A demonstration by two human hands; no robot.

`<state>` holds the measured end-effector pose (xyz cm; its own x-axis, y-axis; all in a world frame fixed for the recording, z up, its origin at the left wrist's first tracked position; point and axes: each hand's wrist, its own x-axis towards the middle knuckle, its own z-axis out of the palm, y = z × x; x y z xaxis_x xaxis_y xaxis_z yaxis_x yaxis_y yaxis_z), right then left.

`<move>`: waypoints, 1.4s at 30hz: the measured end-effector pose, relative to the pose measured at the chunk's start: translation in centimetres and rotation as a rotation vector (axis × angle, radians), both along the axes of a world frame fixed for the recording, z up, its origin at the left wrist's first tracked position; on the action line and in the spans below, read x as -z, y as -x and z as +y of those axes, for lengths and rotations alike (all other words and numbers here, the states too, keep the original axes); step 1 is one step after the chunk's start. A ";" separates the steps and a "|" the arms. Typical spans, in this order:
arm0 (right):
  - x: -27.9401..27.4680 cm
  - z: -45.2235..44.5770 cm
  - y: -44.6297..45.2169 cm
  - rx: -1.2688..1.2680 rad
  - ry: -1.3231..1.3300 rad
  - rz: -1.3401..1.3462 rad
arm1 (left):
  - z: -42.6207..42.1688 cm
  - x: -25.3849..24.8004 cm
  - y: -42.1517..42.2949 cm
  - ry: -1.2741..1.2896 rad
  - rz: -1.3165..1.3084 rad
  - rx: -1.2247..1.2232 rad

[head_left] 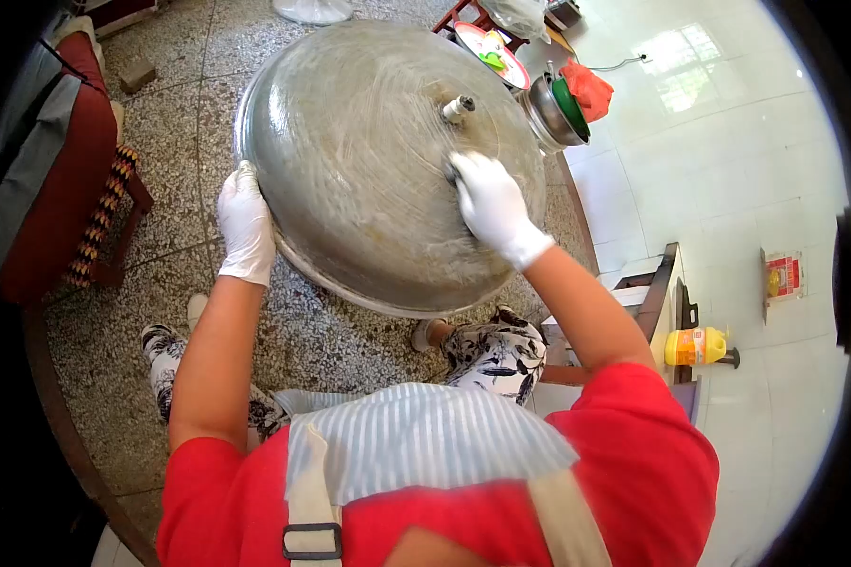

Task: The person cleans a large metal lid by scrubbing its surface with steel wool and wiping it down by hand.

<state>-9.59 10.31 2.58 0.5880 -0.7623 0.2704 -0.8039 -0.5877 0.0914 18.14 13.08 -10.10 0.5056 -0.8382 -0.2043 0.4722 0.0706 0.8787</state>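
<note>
A large domed metal lid [359,161] fills the middle of the view, its surface wet and marked with circular streaks. A short pale knob [459,109] with a dark tip sticks out of its dome. At the lid's left rim is my left hand [246,222] in a white glove, its fingers closed on the edge. My right hand [496,203], gloved too, presses a small dark scouring pad [451,174] to the surface just below the knob. Most of the pad is hidden under the fingers.
On the left stands a chair [52,180] with dark red cloth. Beyond the lid are a round tray [515,77], metal bowls [550,111] and a red plastic bag [588,90]. A yellow bottle [695,346] stands at right by the tiled wall [728,198].
</note>
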 end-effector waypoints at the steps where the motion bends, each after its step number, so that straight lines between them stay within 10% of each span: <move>1: -0.1 1.4 0.8 0.005 0.046 -0.034 | -0.1 0.0 -0.1 0.009 0.004 -0.004; 27: 0.8 -8.5 -5.4 0.052 0.030 -0.006 | -0.2 0.3 -0.5 0.061 0.012 0.031; 35: -0.8 4.6 0.2 -0.110 -0.037 -0.075 | -0.2 -0.3 -0.3 0.019 0.041 0.030; 42: 2.1 -10.6 5.3 0.090 0.055 -0.202 | -0.2 0.2 -0.6 0.075 0.086 0.069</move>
